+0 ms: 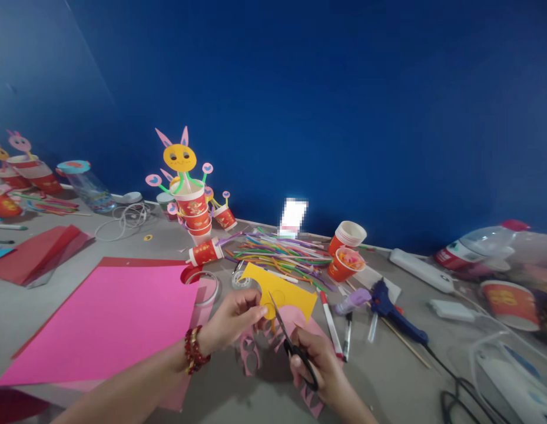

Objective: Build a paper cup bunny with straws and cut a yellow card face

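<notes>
My left hand [229, 321], with a red beaded bracelet at its wrist, pinches the edge of a yellow paper [299, 294] that bears drawn circles. A small round yellow part shows by the fingertips; I cannot tell if it is joined to the sheet. Black-handled scissors [307, 366] sit in my right hand [321, 359], fingers wrapped through the loops. Their blades point up and left against the yellow paper, close to my left thumb. Below lie pink paper scraps [249, 353] with round holes, partly hidden behind the hands.
Bright pink sheets [109, 324] cover the left side. Behind are a bunny-faced cup figure [180, 158], many pipe cleaners [277, 250] and stacked paper cups [347, 235]. To the right lie a red marker [330, 324], a blue glue gun [399, 312] with cord, and a bottle [480, 247].
</notes>
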The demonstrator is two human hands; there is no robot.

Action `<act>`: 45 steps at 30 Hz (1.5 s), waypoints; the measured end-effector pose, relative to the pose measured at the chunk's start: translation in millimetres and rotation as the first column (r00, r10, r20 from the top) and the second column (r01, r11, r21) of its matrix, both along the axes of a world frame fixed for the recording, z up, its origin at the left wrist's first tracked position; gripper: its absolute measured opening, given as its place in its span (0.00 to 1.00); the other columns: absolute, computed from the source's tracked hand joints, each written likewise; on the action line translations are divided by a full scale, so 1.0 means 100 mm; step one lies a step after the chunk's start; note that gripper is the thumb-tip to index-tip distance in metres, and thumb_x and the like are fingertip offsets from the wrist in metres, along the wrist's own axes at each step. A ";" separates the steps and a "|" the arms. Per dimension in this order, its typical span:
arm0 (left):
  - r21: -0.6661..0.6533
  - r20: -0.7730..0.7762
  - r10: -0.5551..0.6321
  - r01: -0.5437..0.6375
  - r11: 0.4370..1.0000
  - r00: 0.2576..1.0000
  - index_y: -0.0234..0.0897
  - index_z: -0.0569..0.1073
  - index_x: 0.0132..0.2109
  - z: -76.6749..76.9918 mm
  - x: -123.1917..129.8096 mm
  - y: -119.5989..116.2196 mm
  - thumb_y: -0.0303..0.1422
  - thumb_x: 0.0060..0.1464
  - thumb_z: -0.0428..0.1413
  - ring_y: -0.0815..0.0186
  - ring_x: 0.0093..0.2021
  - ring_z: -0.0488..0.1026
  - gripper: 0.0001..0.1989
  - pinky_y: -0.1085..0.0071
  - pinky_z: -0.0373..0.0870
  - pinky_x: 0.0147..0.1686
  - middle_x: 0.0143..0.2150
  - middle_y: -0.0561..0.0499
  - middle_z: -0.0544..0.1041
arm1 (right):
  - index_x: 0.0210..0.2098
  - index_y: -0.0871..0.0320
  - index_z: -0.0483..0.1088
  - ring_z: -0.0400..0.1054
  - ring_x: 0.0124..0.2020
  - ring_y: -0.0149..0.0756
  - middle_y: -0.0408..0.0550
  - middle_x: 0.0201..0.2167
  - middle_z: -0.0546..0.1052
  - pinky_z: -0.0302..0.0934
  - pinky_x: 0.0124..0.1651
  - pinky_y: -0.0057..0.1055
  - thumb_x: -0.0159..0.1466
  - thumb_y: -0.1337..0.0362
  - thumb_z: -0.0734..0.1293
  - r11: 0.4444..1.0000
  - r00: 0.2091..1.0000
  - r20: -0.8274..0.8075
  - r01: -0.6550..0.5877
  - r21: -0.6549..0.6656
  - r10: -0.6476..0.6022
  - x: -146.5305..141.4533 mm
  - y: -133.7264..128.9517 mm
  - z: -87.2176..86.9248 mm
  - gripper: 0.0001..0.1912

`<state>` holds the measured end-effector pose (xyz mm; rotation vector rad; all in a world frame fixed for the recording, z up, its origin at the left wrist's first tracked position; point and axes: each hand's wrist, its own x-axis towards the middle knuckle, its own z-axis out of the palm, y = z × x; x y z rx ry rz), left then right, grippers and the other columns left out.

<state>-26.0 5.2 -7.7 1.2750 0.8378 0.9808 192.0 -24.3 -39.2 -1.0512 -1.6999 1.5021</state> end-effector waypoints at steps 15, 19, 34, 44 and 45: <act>0.008 -0.002 -0.005 0.005 1.000 1.000 0.35 0.66 0.27 0.05 -0.01 0.00 0.46 0.56 0.59 0.71 0.25 0.68 0.20 0.75 0.61 0.26 0.24 0.52 0.73 | 0.24 0.54 0.56 0.55 0.14 0.26 0.37 0.14 0.64 0.52 0.18 0.24 0.57 0.30 0.62 1.000 1.000 0.016 -0.016 0.009 0.016 0.02 0.00 0.00 0.32; 0.008 -0.015 -0.009 0.009 1.000 1.000 0.35 0.66 0.26 0.04 -0.02 0.00 0.46 0.56 0.59 0.71 0.24 0.67 0.21 0.75 0.61 0.26 0.24 0.52 0.72 | 0.23 0.53 0.55 0.53 0.14 0.26 0.35 0.13 0.61 0.53 0.17 0.24 0.55 0.29 0.62 1.000 1.000 0.008 -0.001 -0.011 0.001 0.01 0.00 0.02 0.33; 0.024 -0.012 0.008 -0.008 1.000 1.000 0.35 0.65 0.26 0.04 -0.03 0.00 0.46 0.56 0.59 0.71 0.23 0.66 0.20 0.75 0.61 0.25 0.22 0.53 0.70 | 0.22 0.54 0.56 0.54 0.14 0.25 0.37 0.15 0.62 0.53 0.17 0.23 0.55 0.30 0.63 1.000 1.000 0.014 -0.005 -0.010 0.005 0.02 0.00 0.04 0.33; 0.020 -0.006 0.023 -0.023 1.000 1.000 0.35 0.66 0.26 0.05 -0.03 0.00 0.47 0.56 0.59 0.72 0.23 0.66 0.21 0.76 0.61 0.25 0.23 0.52 0.71 | 0.22 0.54 0.55 0.56 0.15 0.27 0.37 0.17 0.59 0.52 0.14 0.23 0.57 0.31 0.62 0.999 1.000 0.010 -0.001 0.045 0.001 0.02 0.00 -0.01 0.32; 0.021 -0.003 0.022 -0.022 1.000 1.000 0.35 0.66 0.26 0.05 -0.03 0.00 0.47 0.56 0.59 0.72 0.23 0.66 0.21 0.76 0.60 0.24 0.22 0.53 0.71 | 0.22 0.54 0.55 0.56 0.14 0.27 0.37 0.17 0.59 0.52 0.14 0.23 0.57 0.31 0.62 0.999 1.000 0.011 0.004 0.040 -0.004 0.02 0.00 -0.01 0.32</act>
